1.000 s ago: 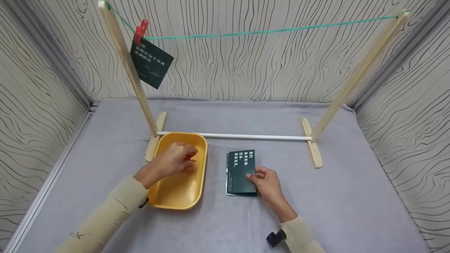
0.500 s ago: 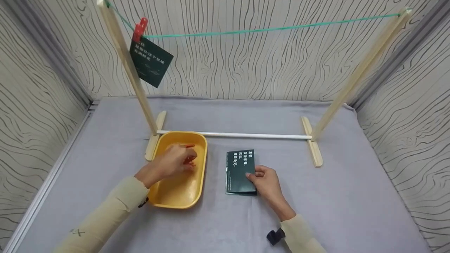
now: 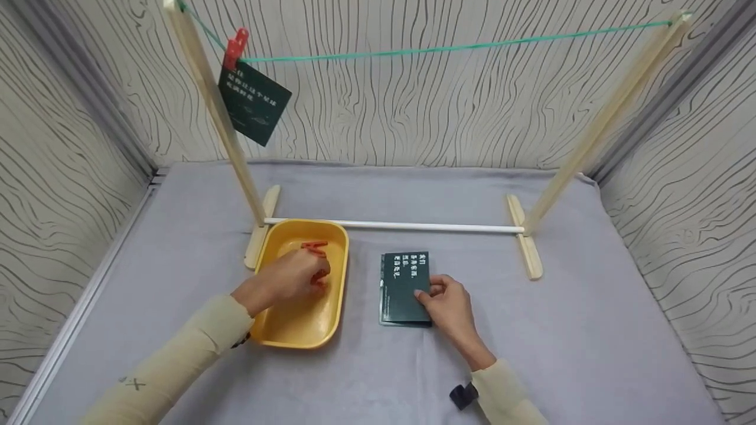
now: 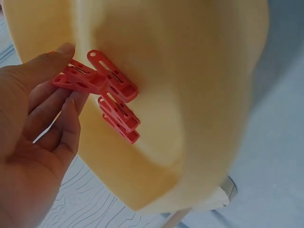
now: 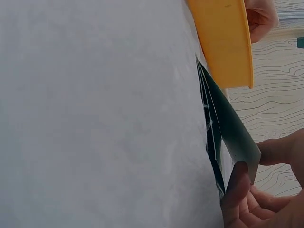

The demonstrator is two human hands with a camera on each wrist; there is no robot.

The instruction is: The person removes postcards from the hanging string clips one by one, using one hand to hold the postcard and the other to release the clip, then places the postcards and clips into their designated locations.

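Note:
My left hand reaches into the yellow tub. In the left wrist view its thumb and fingers pinch a red clothespin. Several more clothespins lie against it and on the tub floor. My right hand holds the right edge of a dark green card with white writing. That card tops a small stack on the cloth; in the right wrist view its gripped edge is raised off the cards beneath. Another green card hangs by a red clothespin from the green string.
A wooden stand carries the string between its left post and right post. A white rod joins their feet, close behind the tub. Grey cloth covers the table, and patterned panels enclose it.
Inside the tub my left hand has shifted slightly, and a red clothespin now shows beyond its knuckles. My right hand stays on the card with hardly any movement.

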